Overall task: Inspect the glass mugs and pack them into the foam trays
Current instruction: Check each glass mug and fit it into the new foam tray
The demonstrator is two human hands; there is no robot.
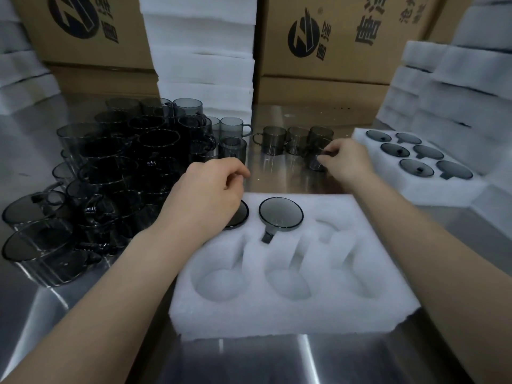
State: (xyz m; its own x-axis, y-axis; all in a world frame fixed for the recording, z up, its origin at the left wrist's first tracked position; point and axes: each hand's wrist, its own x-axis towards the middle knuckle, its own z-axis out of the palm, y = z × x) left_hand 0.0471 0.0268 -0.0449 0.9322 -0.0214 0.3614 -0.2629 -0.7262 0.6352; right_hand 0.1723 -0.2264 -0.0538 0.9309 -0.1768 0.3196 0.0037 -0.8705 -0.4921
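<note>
L hand point(210, 195) hangs over the far-left hole of the near foam tray point(291, 320). Its fingers are curled in w/ nothing seen in them. One mug point(238, 217) sits in that hole, partly under the hand. A 2nd mug point(280, 214) sits in the next hole. R hand point(347, 159) reaches out past the tray & pinches the rim of a 3rd mug point(314, 163) standing on the table point(277, 364). Big mug pile point(116, 173) at left, full tray point(415, 191) at right.
</note>
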